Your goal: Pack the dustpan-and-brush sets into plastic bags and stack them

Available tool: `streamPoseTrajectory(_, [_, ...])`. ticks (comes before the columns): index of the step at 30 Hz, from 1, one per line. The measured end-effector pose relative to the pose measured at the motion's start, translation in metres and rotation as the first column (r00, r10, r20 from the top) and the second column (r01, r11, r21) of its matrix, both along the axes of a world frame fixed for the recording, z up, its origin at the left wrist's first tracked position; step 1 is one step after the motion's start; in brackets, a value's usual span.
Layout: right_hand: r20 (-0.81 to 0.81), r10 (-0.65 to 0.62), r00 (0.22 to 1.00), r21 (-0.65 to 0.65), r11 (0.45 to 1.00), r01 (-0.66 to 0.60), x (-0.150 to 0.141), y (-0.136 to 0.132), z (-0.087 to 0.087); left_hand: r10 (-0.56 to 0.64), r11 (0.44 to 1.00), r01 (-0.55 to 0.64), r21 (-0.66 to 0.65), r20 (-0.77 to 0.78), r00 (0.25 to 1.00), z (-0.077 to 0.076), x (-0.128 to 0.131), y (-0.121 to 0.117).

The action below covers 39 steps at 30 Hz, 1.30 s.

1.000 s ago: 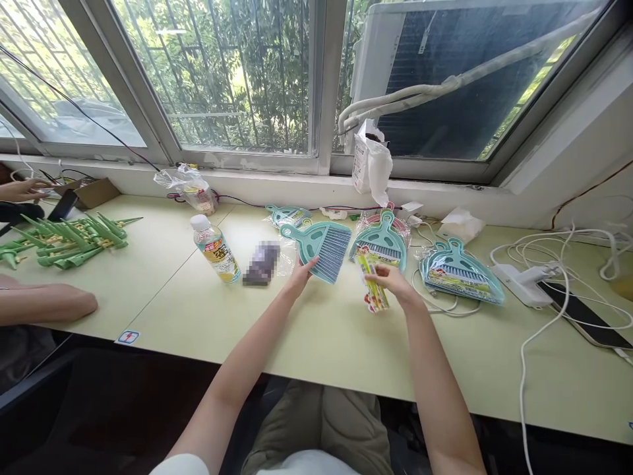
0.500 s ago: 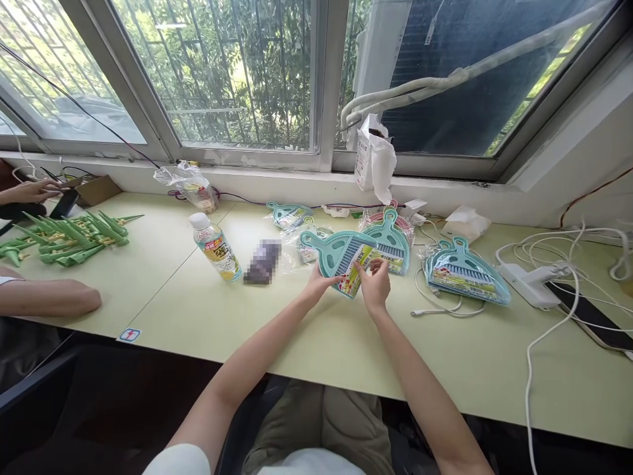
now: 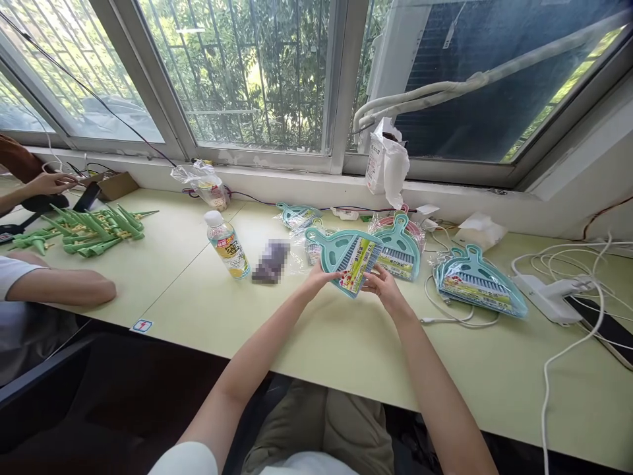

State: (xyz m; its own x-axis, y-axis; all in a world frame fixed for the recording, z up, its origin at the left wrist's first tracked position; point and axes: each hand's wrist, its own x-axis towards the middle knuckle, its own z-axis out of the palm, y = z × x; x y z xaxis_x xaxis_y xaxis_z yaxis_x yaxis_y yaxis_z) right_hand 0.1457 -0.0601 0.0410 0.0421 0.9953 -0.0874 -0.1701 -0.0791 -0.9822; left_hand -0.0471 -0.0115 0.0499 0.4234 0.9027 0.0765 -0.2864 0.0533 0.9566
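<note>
My left hand [image 3: 319,282] grips the lower left edge of a mint-green dustpan [image 3: 329,245], its thumb over the front. Inside the pan lies a small brush with blue-grey bristles [image 3: 352,249]. A yellow-green printed label card [image 3: 360,264] lies slanted across the bristles. At the pan's lower right edge, my right hand [image 3: 388,290] is closed on the rim, with some fingertips hidden behind it. Just behind, another labelled mint-green dustpan [image 3: 398,241] rests on the table, overlapped by the held one.
Wrapped dustpan sets [image 3: 479,280] are stacked at right, near a white power strip [image 3: 548,297], cables and a black phone [image 3: 601,330]. A drink bottle [image 3: 227,244] and a blurred dark item [image 3: 270,262] stand left. Beyond are green plastic pieces [image 3: 99,231] and another person's arm [image 3: 64,288].
My right hand brought the label card leftward onto the brush in the dustpan. Its fingers then shifted from the card to the pan's right edge. The view has turned slightly left.
</note>
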Motion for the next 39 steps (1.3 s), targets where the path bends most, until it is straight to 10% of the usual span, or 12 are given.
streamPoseTrajectory(13, [-0.088,-0.137,0.987,0.024,0.99,0.14,-0.01,0.001,-0.006,0.143,0.99,-0.143,0.014,-0.199,0.969,-0.008,0.0,0.008])
streamPoseTrajectory(18, [-0.107,-0.303,0.947,0.005,0.952,0.306,0.001,0.003,-0.005,0.527,0.839,-0.313,0.446,-0.521,0.672,-0.015,-0.007,0.012])
streamPoseTrajectory(21, [-0.055,-0.343,0.938,0.0,0.939,0.344,0.015,0.003,-0.003,0.676,0.707,-0.092,0.701,-0.631,0.381,-0.021,-0.009,0.013])
streamPoseTrajectory(24, [0.027,-0.341,0.94,-0.01,0.94,0.341,0.024,0.004,-0.003,0.681,0.707,0.051,0.705,-0.698,0.222,-0.026,-0.007,0.013])
streamPoseTrajectory(39, [0.069,-0.233,0.97,-0.055,0.97,0.236,0.022,0.008,-0.013,0.681,0.701,0.171,0.692,-0.721,0.126,-0.032,-0.011,0.017])
